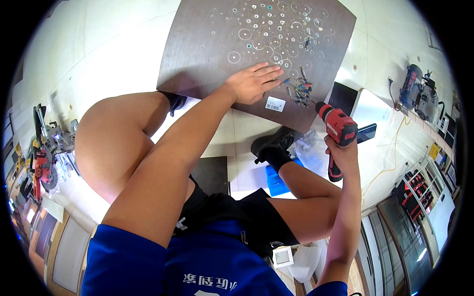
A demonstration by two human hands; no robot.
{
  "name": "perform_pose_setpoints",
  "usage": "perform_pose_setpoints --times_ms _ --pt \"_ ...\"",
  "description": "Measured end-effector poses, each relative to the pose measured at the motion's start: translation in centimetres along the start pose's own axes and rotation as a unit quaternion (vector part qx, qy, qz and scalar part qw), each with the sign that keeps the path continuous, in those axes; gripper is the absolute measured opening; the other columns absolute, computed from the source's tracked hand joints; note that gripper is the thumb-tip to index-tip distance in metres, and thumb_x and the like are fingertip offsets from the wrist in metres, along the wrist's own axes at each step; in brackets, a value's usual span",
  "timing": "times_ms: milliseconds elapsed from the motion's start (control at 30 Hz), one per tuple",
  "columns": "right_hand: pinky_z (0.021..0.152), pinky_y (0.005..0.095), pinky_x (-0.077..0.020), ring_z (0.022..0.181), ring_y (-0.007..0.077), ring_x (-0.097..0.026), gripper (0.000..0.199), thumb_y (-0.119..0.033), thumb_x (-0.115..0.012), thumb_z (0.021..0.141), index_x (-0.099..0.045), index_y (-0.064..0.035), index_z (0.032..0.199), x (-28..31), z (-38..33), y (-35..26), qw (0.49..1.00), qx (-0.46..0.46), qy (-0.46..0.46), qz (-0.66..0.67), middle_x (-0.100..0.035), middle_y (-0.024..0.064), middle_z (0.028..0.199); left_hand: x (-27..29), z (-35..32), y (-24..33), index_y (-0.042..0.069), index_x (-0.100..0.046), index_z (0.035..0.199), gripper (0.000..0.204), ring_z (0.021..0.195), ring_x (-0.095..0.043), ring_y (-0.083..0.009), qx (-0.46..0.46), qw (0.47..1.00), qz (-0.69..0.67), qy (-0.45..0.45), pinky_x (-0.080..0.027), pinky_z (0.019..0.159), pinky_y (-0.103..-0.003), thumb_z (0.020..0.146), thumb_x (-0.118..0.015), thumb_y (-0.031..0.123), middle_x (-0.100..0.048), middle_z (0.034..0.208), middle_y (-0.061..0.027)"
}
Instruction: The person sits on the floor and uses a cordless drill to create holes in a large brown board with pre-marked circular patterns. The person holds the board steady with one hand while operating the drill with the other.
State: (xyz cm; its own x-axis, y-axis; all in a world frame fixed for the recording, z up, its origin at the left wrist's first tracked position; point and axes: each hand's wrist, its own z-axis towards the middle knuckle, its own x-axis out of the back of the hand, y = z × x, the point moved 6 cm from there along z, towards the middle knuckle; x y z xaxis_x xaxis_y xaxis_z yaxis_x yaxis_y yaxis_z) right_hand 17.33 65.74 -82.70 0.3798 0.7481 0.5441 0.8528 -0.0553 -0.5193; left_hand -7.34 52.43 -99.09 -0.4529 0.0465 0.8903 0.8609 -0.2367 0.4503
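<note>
My right hand (344, 154) grips a red and black cordless drill (338, 127) by its handle, beside the right edge of a dark brown board (197, 54). The drill's chuck points toward that edge; whether a bit sits in it I cannot make out. Flat on the board, with fingers stretched out, lies my left hand (254, 83). Close to its fingertips is a small heap of drill bits (300, 91) with coloured parts. A white label (275, 104) is stuck near the board's lower edge. Drilled holes and scribed circles (269, 34) cover the board's upper middle.
My black shoe (272, 147) is just below the board, next to a blue plastic piece (276, 181) and clear plastic wrapping (312, 147). A phone (367, 133) lies right of the drill. Power tools (417, 89) stand far right; a red saw (43, 170) is at left.
</note>
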Motion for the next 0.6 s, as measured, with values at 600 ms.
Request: perform_pose_setpoints --times_ms 600 --pt "0.057 0.0296 -0.0552 0.061 0.0145 -0.066 0.028 -0.004 -0.072 0.086 -0.063 0.0002 0.112 -0.01 0.21 -0.49 1.000 0.017 0.000 -0.015 -0.069 0.0058 0.088 0.06 0.01 0.11 0.010 -0.053 0.149 0.063 0.158 -0.026 -0.0237 0.000 1.000 0.005 -0.002 -0.018 0.132 -0.045 0.088 -0.065 0.019 -0.034 0.168 -0.0099"
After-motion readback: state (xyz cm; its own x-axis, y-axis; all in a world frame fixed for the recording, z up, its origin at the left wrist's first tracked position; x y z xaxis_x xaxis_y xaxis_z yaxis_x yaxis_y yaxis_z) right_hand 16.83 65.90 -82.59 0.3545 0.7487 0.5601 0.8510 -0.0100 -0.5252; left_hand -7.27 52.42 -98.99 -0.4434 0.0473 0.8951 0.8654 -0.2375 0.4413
